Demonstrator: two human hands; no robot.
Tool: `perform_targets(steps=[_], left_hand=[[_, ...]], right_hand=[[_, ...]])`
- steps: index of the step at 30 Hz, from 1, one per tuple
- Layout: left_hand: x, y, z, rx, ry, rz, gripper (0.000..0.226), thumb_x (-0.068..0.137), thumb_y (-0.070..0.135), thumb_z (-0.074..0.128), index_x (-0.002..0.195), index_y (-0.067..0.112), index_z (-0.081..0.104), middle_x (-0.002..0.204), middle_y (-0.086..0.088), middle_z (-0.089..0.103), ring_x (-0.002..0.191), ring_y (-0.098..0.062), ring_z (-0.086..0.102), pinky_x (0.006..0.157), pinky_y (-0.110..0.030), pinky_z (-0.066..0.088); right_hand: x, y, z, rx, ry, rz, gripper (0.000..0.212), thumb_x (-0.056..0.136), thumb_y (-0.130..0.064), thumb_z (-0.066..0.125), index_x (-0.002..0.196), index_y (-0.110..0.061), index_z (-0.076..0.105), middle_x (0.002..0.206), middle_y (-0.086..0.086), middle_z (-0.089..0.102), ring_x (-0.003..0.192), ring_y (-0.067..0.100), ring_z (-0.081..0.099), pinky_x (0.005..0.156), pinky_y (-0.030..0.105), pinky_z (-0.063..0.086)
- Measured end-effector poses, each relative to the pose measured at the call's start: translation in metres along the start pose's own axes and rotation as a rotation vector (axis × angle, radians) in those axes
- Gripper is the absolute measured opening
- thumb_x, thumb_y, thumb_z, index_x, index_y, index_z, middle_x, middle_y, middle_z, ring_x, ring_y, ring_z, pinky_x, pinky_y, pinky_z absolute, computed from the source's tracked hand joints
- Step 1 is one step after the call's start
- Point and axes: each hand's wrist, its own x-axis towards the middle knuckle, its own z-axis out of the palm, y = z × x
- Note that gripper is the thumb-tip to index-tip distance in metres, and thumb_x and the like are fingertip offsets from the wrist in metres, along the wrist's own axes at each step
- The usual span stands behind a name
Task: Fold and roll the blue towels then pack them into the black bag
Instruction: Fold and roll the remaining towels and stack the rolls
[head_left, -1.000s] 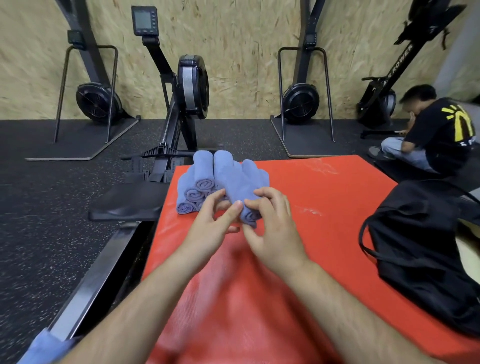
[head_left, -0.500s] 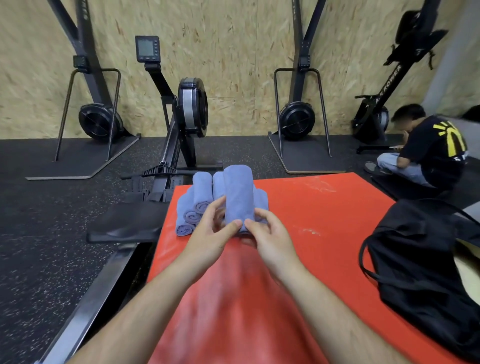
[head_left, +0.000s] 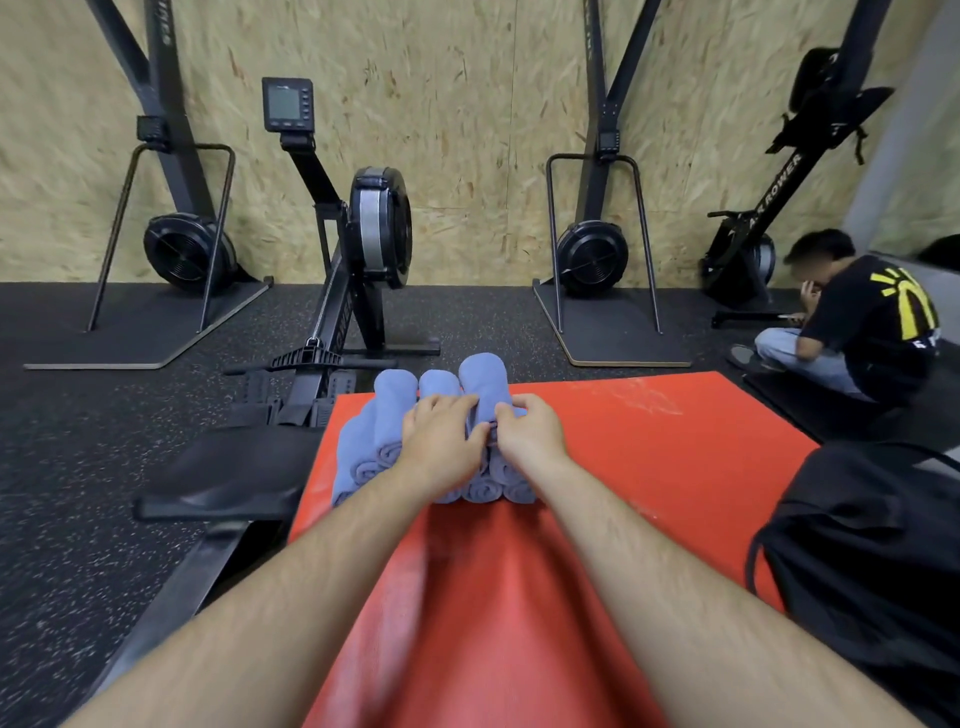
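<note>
On the red mat (head_left: 649, 467), left hand (head_left: 441, 441) and right hand (head_left: 530, 434) pinch the topmost rolled blue towel (head_left: 483, 374)

Rolled blue towels (head_left: 395, 400) of soft, napped cloth lie under the left hand (head_left: 441, 441) and right hand (head_left: 530, 434) on a matt red surface (head_left: 675, 467), scuffed chalky white beyond the right hand. To the right of both, a black bag (head_left: 857, 571) of matt fabric; farther off, a speckled rubber-like floor (head_left: 78, 493) and a rough chipboard wall (head_left: 467, 104).
</note>
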Motion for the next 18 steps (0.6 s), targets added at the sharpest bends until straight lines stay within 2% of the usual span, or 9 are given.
perform_targets(steps=[2,4,6,9,14,16,18], left_hand=[[0.006,-0.007,0.006,0.049,-0.041,0.019,0.022,0.096,0.039,0.050,0.104,0.022,0.062,0.112,0.003,0.063,0.116,-0.023,0.048,0.090,-0.037,0.037],[0.008,-0.012,0.012,0.088,-0.104,0.062,0.020,0.095,0.037,0.051,0.100,0.020,0.060,0.115,0.005,0.061,0.117,-0.021,0.046,0.085,-0.036,0.038],[0.008,-0.015,0.016,0.131,-0.129,0.121,0.018,0.093,0.035,0.053,0.099,0.018,0.058,0.115,0.005,0.060,0.116,-0.021,0.045,0.077,-0.034,0.037],[0.005,-0.017,0.016,0.137,-0.129,0.159,0.015,0.090,0.030,0.054,0.099,0.018,0.055,0.111,0.005,0.060,0.112,-0.021,0.046,0.071,-0.033,0.033],[-0.017,-0.019,-0.001,0.084,-0.102,0.181,0.017,0.087,0.025,0.053,0.101,0.016,0.058,0.106,0.002,0.061,0.107,-0.026,0.050,0.082,-0.040,0.043],[-0.036,-0.022,-0.013,0.049,-0.064,0.185,0.028,0.083,0.030,0.046,0.103,0.018,0.061,0.104,0.001,0.064,0.105,-0.028,0.055,0.086,-0.042,0.045],[-0.063,-0.028,-0.027,0.067,-0.019,0.191,0.044,0.081,0.030,0.044,0.118,0.016,0.064,0.114,-0.002,0.067,0.107,-0.031,0.058,0.088,-0.043,0.048]], right_hand=[[0.004,0.006,0.006,-0.118,-0.013,-0.028,0.033,0.099,-0.023,0.050,0.124,-0.005,0.062,0.132,0.010,0.062,0.122,0.026,0.056,0.094,0.028,0.039],[0.006,0.012,0.008,-0.323,-0.052,-0.074,0.028,0.102,-0.022,0.043,0.110,-0.006,0.064,0.128,0.013,0.064,0.118,0.029,0.057,0.092,0.031,0.037],[0.003,0.012,0.005,-0.517,-0.094,-0.118,0.034,0.105,-0.023,0.035,0.114,-0.006,0.063,0.128,0.012,0.062,0.122,0.029,0.053,0.098,0.035,0.034],[0.003,0.011,0.000,-0.581,-0.103,-0.154,0.041,0.107,-0.029,0.031,0.126,-0.005,0.058,0.133,0.015,0.058,0.129,0.031,0.046,0.105,0.038,0.030],[-0.024,0.009,-0.009,-0.602,-0.026,-0.240,0.043,0.103,-0.037,0.037,0.138,-0.015,0.050,0.139,0.013,0.049,0.128,0.036,0.040,0.104,0.043,0.036],[-0.046,0.008,-0.009,-0.691,0.005,-0.364,0.039,0.102,-0.035,0.040,0.133,-0.017,0.053,0.138,0.012,0.051,0.128,0.035,0.040,0.101,0.042,0.037],[-0.073,0.007,-0.001,-0.761,-0.003,-0.495,0.035,0.101,-0.036,0.041,0.127,-0.018,0.056,0.131,0.010,0.056,0.124,0.034,0.044,0.097,0.043,0.040]])
